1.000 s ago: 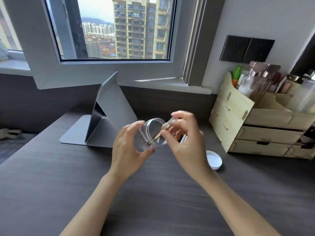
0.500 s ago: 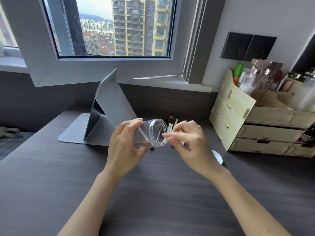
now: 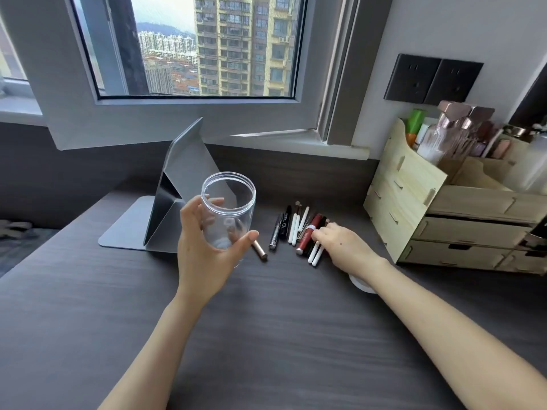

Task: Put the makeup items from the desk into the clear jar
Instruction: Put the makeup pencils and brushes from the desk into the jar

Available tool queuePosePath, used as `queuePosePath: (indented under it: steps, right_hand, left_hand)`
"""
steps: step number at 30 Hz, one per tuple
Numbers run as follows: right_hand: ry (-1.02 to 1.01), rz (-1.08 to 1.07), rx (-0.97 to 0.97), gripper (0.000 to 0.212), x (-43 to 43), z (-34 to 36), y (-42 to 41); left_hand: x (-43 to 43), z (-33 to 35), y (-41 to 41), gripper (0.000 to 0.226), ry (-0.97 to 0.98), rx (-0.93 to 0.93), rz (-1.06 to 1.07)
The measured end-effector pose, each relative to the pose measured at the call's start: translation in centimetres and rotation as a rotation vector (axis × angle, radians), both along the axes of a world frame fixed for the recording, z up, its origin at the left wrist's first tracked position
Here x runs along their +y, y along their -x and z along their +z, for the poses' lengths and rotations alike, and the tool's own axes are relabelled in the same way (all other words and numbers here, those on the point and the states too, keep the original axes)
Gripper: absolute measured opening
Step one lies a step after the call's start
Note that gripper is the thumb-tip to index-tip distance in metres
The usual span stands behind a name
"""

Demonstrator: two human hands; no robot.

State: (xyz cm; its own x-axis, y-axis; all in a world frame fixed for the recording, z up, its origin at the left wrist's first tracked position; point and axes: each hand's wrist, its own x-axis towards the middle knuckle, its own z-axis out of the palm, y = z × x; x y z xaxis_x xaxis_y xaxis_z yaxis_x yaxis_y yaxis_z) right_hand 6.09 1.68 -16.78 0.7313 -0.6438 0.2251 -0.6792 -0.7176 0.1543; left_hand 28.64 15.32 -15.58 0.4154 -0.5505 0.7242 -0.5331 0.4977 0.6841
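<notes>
In the head view, the jar point(image 3: 228, 211) is held upright in the left hand point(image 3: 204, 253), lifted clear of the desk point(image 3: 266, 335). The hand is curled round the jar's lower half, thumb at the front and fingers behind, seen through the clear wall. The mouth is left open and uncovered, turned up and slightly toward the items, probably so that things can be dropped in without a change of grip. The jar looks empty, though small reflections at its base make that hard to confirm.

The right hand point(image 3: 340, 247) is laid low on the desk at the right end of the makeup items point(image 3: 296, 229), fingers bent and fingertips point(image 3: 318, 233) touching the red tube point(image 3: 309, 233) and the white-handled brushes just beside it. Nothing is seen to be lifted; whether an item is already pinched cannot be told. The items are kept in a loose row, side by side and roughly parallel, which makes it easy to gather several at once. A rose-gold tube point(image 3: 260, 250) lies apart from the row, just beside the jar's base and partly hidden by it.

A white lid point(image 3: 362, 287) is set on the desk under the right wrist, presumably put aside until filling is done. The wooden organiser point(image 3: 414, 208) stands to the right, and a folded stand point(image 3: 177, 196) behind the jar.
</notes>
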Motion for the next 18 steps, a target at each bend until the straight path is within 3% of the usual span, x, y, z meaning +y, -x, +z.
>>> queuePosePath:
  steps: [3, 9, 11, 13, 16, 18]
  right_hand:
    - [0.010, 0.037, 0.083, 0.039, -0.2, 0.5, 0.6]
    - [0.062, 0.147, 0.382, 0.024, -0.7, 0.6, 1.2]
    - [0.093, 0.177, 0.372, 0.018, -0.5, 1.5, 1.5]
    - [0.196, 0.218, 0.188, 0.019, 0.1, 2.6, 1.8]
    - [0.250, 0.179, -0.341, 0.007, 2.9, 5.1, 2.3]
    - [0.276, 0.163, -0.472, 0.022, 5.0, 7.2, 2.6]
  left_hand:
    - [-0.1, 0.0, -0.1, 0.072, -0.029, 0.024, 0.008]
    - [-0.2, -0.3, 0.0, 0.077, -0.044, -0.001, 0.024]
    - [-0.1, -0.3, 0.0, 0.078, -0.046, -0.020, 0.036]
    - [0.0, -0.3, 0.1, 0.076, -0.049, -0.033, 0.046]
    - [0.1, -0.3, 0.2, 0.074, -0.046, -0.078, 0.057]
    - [0.1, -0.3, 0.3, 0.075, -0.062, -0.144, 0.073]
